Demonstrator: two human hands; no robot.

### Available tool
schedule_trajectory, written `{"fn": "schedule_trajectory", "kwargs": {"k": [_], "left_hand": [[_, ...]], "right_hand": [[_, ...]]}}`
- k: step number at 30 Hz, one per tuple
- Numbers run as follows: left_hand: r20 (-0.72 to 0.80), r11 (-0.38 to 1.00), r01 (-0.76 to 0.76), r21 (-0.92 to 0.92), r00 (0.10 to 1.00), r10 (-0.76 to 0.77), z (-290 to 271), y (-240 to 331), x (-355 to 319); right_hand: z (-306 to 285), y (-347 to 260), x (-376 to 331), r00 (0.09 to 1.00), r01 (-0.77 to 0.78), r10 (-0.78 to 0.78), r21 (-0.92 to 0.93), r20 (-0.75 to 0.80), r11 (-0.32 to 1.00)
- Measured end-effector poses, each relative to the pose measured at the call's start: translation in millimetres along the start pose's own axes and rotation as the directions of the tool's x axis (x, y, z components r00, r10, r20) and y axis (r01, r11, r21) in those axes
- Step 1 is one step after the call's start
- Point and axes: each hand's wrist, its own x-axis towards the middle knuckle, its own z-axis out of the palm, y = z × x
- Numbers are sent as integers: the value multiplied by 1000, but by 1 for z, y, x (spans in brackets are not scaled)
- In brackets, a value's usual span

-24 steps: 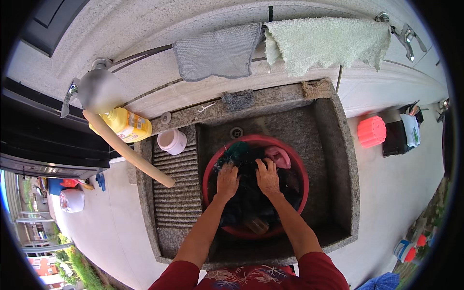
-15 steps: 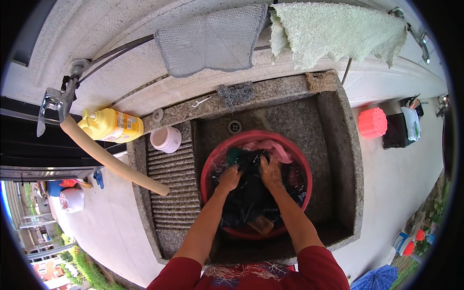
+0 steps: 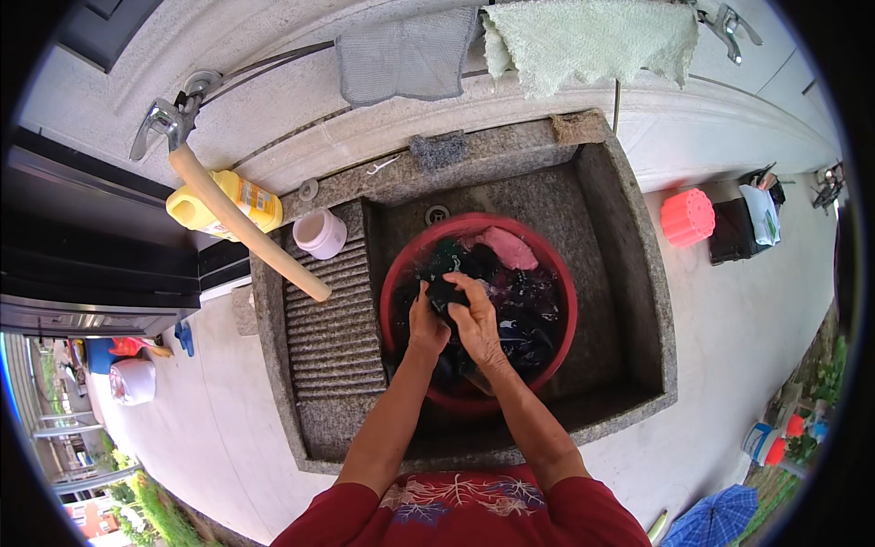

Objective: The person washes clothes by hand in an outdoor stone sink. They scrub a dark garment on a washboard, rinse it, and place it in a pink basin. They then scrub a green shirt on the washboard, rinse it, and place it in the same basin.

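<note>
A red basin (image 3: 570,319) of water sits in the stone sink (image 3: 670,365), with dark wet clothes (image 3: 529,337) soaking in it. Over its left half my left hand (image 3: 427,324) and my right hand (image 3: 479,326) come close together, fingers curled around a dark wet cloth (image 3: 443,294) bunched between them. My right hand's fingers arch over the top of that cloth, and my left hand grips its side. Pink fabric (image 3: 508,248) floats at the basin's far side. Just beyond my hands, dark green fabric (image 3: 444,251) shows in the water.
Left of the basin lies a ribbed washboard slab (image 3: 333,351) with a white tub (image 3: 320,234) and a hose (image 3: 246,228) hanging over it. A yellow bottle (image 3: 260,205) stands beyond. A scouring pad (image 3: 438,150) and a brown scrubber (image 3: 578,129) rest on the back ledge.
My hands have drawn together, with the right moving left, and now clasp cloth between them. The pink fabric shows more fully. The whole view has shifted slightly.
</note>
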Motion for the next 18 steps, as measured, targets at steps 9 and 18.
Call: {"fn": "schedule_trajectory", "kwargs": {"k": [9, 18], "left_hand": [[120, 963, 204, 175, 967, -226, 42, -9, -82], [633, 995, -13, -95, 771, 71, -8, 1, -77]], "right_hand": [[3, 3, 39, 963, -268, 211, -565, -166, 780], [35, -56, -51, 906, 391, -411, -585, 106, 711]]}}
